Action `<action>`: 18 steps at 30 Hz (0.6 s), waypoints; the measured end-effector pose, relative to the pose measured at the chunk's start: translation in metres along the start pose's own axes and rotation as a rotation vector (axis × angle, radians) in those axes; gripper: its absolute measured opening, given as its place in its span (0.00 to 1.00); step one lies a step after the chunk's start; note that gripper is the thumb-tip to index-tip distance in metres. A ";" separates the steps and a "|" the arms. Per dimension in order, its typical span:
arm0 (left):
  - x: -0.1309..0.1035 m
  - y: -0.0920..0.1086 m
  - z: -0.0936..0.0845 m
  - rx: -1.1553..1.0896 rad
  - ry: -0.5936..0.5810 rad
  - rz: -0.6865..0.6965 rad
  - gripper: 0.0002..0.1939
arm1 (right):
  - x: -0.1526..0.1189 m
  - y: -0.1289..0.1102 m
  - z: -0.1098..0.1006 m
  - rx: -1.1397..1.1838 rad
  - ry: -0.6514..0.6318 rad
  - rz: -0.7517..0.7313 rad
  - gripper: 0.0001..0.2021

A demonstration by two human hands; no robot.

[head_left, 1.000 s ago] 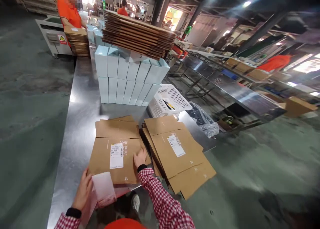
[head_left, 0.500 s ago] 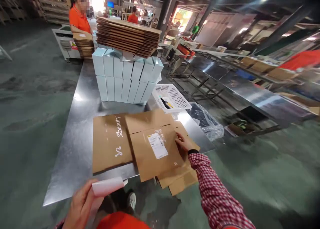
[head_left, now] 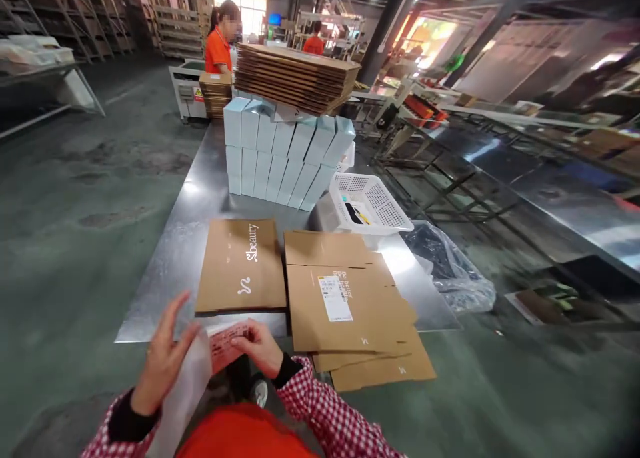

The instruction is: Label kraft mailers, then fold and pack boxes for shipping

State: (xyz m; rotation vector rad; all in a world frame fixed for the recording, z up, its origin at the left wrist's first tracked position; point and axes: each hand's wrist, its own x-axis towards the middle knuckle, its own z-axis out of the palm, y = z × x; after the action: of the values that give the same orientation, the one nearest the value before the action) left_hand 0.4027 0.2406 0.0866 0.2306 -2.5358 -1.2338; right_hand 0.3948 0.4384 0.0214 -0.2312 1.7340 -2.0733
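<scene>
A long strip of label backing paper hangs in front of me, with a pinkish printed label at its upper end. My right hand pinches that label between thumb and fingers. My left hand is beside the strip, its thumb and fingers spread, the palm side partly hidden. On the metal table lies a flat brown "beauty" carton. To its right, flattened cartons overlap near the table edge, the top one bearing a white label.
Pale blue boxes stand in two rows, with a stack of flat cartons on top. A white basket holds small tools. Clear plastic hangs by the right edge. A person in orange stands behind.
My right hand has left the labelled carton and come back to the label strip. My left hand's fingers have spread. The view has turned left.
</scene>
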 end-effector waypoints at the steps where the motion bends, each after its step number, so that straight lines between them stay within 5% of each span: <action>1: -0.007 -0.003 0.006 -0.058 -0.098 0.001 0.28 | 0.001 0.001 -0.002 0.022 -0.002 0.009 0.18; 4: -0.026 -0.007 0.023 -0.189 -0.358 -0.109 0.22 | 0.004 0.003 -0.002 0.026 -0.026 0.041 0.16; 9: -0.024 -0.020 0.037 -0.340 -0.294 -0.367 0.25 | 0.020 -0.003 0.001 -0.193 0.117 -0.002 0.21; 14: -0.006 -0.032 0.046 -0.334 -0.398 -0.379 0.27 | 0.046 -0.015 -0.006 -0.325 0.141 -0.016 0.14; 18: 0.011 -0.044 0.064 -0.265 -0.351 -0.358 0.29 | 0.066 -0.011 -0.004 -0.379 0.216 -0.036 0.14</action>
State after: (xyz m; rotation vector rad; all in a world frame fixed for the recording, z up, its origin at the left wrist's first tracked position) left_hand 0.3711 0.2576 0.0175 0.4561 -2.6516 -1.8776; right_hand 0.3320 0.4151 0.0216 -0.1544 2.2642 -1.8329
